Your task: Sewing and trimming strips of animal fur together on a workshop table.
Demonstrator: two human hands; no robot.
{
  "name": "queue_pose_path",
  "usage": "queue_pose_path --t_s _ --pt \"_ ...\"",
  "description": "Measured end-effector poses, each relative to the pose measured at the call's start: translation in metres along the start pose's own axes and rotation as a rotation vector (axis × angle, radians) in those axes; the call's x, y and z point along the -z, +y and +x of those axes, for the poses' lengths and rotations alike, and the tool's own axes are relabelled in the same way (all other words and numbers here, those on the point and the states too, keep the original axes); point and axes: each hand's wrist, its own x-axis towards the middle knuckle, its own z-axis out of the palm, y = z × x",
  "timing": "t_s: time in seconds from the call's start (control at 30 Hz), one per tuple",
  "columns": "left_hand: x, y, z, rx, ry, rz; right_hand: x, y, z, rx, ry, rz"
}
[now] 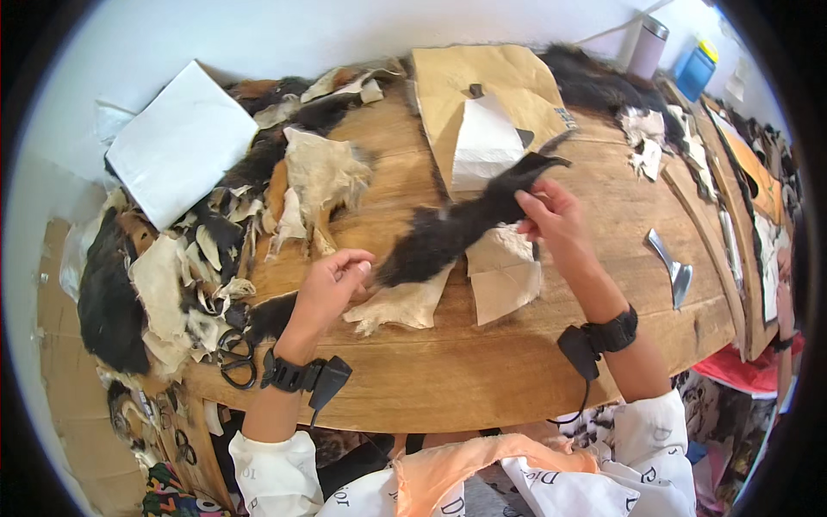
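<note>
A long strip of shaggy black fur [457, 226] stretches between both hands above the wooden table [482, 370]. The left hand [332, 289] pinches its lower end; the right hand [554, 220] grips near the tapered tip. Pale, stiff hide scraps [398, 306] lie just beneath the left fingers.

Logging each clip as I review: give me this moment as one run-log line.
left hand: pinching black fur strip low end | right hand: grip on upper end | strip: stretched above wooden table | nearby: scissors, metal blade
</note>
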Motion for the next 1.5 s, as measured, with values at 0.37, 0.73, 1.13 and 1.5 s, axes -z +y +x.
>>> queue_pose_path --t_s 0.37,0.73,1.13,1.5 --pt "0.067 -0.003 0.091 -0.586 0.567 0.865 0.073 -0.019 0.021 0.301 0.111 0.258" --pt "0.032 -0.003 0.104 -0.508 0.028 0.745 0.265 0.009 -0.012 0.094 0.569 -0.039" --pt "0.183 -0.005 0.147 -0.342 0.915 1.179 0.157 0.040 -0.009 0.067 0.202 -0.724" --pt "0.185 0.018 0.124 -0.420 0.721 0.586 0.142 0.045 -0.011 0.458 0.307 -1.098"
